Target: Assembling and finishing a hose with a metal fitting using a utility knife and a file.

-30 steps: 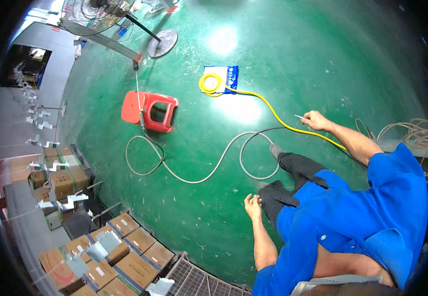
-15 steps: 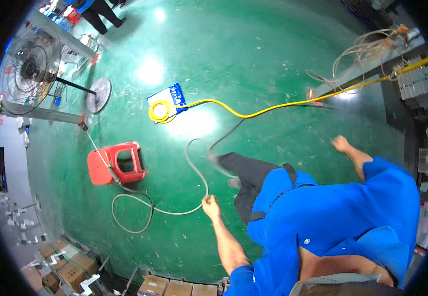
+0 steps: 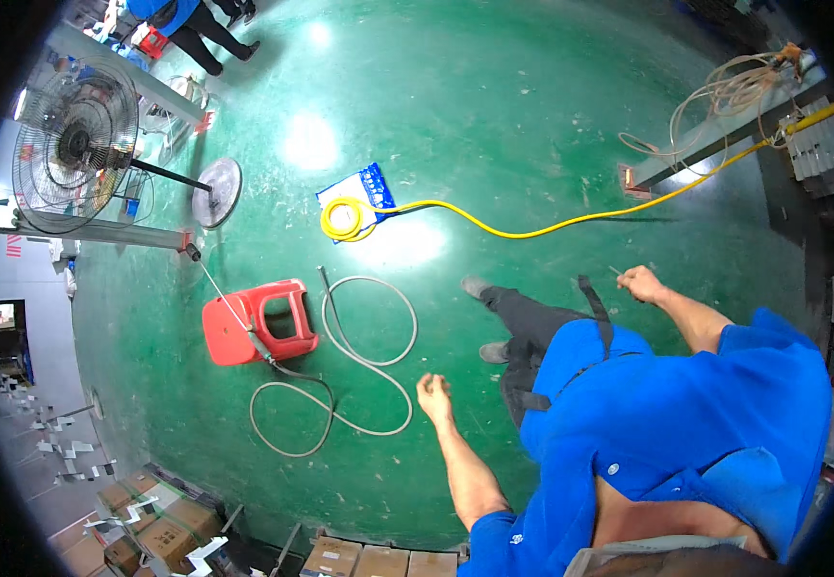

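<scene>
My left hand [image 3: 433, 396] hovers over the green floor with loosely curled fingers and nothing visible in them. Just left of it lies a grey hose [image 3: 407, 409], looped on the floor, its free end beside the stool. The hose joins a long thin wand [image 3: 261, 346] that rests across a red plastic stool [image 3: 227, 329]. My right hand [image 3: 640, 285] is closed out to the right. A small thin piece pokes from its fingers, too small to name.
A yellow hose [image 3: 532, 231] runs from the metal post at right to a coil on a blue-and-white bag [image 3: 377, 188]. A pedestal fan [image 3: 75, 144] stands at upper left. Cardboard boxes [image 3: 379, 561] line the bottom edge. Another person [image 3: 207, 37] stands at the far left.
My left hand has let go of the grey hose, which now lies looped beside the stool. My right hand has shifted slightly left in view. My feet have moved.
</scene>
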{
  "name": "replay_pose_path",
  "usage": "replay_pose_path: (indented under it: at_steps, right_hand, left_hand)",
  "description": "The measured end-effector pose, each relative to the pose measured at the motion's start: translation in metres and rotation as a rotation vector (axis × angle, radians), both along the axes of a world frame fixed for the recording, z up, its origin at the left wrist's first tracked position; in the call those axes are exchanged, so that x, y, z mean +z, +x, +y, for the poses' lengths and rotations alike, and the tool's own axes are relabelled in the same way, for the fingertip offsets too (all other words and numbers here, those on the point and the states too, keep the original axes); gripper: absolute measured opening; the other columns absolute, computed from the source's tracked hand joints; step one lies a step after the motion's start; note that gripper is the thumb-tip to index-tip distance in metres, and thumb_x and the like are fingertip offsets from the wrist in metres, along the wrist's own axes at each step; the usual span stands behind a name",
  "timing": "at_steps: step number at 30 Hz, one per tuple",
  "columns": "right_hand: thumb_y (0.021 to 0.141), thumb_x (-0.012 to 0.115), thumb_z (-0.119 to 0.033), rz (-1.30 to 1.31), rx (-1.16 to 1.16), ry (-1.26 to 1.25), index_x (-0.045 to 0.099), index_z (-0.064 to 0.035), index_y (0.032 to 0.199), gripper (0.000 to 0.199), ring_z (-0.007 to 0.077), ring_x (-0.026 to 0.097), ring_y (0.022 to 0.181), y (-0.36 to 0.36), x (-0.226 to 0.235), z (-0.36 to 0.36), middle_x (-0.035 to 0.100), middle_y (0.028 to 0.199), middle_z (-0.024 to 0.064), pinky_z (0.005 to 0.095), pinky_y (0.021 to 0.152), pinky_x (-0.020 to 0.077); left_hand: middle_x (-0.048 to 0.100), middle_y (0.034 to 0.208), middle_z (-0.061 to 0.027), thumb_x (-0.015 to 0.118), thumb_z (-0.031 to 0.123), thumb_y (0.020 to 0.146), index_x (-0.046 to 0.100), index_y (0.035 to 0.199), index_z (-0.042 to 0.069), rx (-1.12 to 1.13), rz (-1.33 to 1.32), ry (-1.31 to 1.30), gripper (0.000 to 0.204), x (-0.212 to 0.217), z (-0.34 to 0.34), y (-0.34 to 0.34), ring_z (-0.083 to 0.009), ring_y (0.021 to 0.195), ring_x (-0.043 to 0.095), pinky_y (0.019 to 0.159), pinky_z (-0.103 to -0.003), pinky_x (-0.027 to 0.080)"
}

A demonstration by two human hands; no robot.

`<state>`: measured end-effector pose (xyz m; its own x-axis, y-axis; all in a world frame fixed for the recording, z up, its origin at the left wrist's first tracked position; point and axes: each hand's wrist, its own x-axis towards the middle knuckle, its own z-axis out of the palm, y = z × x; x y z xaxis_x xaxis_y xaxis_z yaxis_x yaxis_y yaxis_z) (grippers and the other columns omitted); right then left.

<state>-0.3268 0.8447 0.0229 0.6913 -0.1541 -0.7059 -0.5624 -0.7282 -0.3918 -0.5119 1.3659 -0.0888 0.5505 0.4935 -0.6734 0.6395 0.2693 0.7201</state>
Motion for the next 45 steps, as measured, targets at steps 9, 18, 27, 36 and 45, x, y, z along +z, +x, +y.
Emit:
replay_pose_path:
  at_steps: [9, 18, 27, 36, 45]
  right_hand:
    - [0.084, 0.063, -0.033, -0.047, 0.148, -0.297, 0.073, -0.0031, 0.083, 0.032, 0.0333, 0.068, 0.083, 0.092, -0.040, 0.007, 0.069, 0.084, 0.0207, 0.0438, 0.079, 0.0514]
    - [0.076, 0.076, -0.033, -0.125, 0.448, -0.042, 0.066, -0.0023, 0.079, 0.032, 0.0339, 0.067, 0.080, 0.293, -0.055, 0.236, 0.067, 0.078, 0.0192, 0.0452, 0.072, 0.0520]
    - [0.074, 0.075, -0.021, -0.142, 0.640, -0.152, 0.058, -0.0043, 0.083, 0.025, 0.0378, 0.065, 0.084, 0.330, -0.119, 0.360, 0.065, 0.081, 0.0173, 0.0492, 0.073, 0.0498]
    - [0.074, 0.072, -0.010, -0.344, 0.870, -0.173, 0.052, -0.0054, 0.111, 0.042, 0.0356, 0.053, 0.112, 0.393, -0.426, 0.476, 0.049, 0.122, 0.0166, 0.0482, 0.088, 0.0506]
    - [0.075, 0.077, -0.018, -0.387, 1.099, -0.254, 0.042, -0.0023, 0.131, 0.068, 0.0371, 0.054, 0.115, 0.466, -0.629, 0.549, 0.048, 0.128, 0.0223, 0.0442, 0.085, 0.0556]
  left_hand:
    - [0.069, 0.093, -0.0079, 0.059, 0.016, 0.095, 0.055, 0.117, 0.006, 0.289, 0.430, -0.187, 0.025, 0.001, -0.013, -0.058, -0.0167, 0.071, 0.065, 0.053, -0.030, 0.049]
    - [0.067, 0.092, -0.0088, 0.064, 0.017, 0.093, 0.057, 0.118, 0.002, 0.169, 0.257, 0.027, 0.030, 0.005, 0.071, 0.061, -0.0158, 0.076, 0.062, 0.066, -0.030, 0.049]
    - [0.064, 0.089, -0.0108, 0.068, 0.016, 0.086, 0.063, 0.106, -0.004, -0.431, -0.040, 0.421, 0.028, -0.077, 0.230, 0.318, -0.0214, 0.082, 0.059, 0.081, -0.034, 0.048]
    - [0.058, 0.120, -0.0208, 0.069, 0.018, 0.084, 0.059, 0.117, 0.000, -0.954, 0.007, 0.576, 0.039, -0.363, 0.261, 0.482, -0.0379, 0.116, 0.052, 0.101, -0.045, 0.040]
    - [0.055, 0.127, -0.0207, 0.070, 0.014, 0.081, 0.053, 0.128, 0.001, -1.092, -0.092, 0.874, 0.052, -0.592, 0.265, 0.556, -0.0383, 0.121, 0.048, 0.103, -0.048, 0.039]
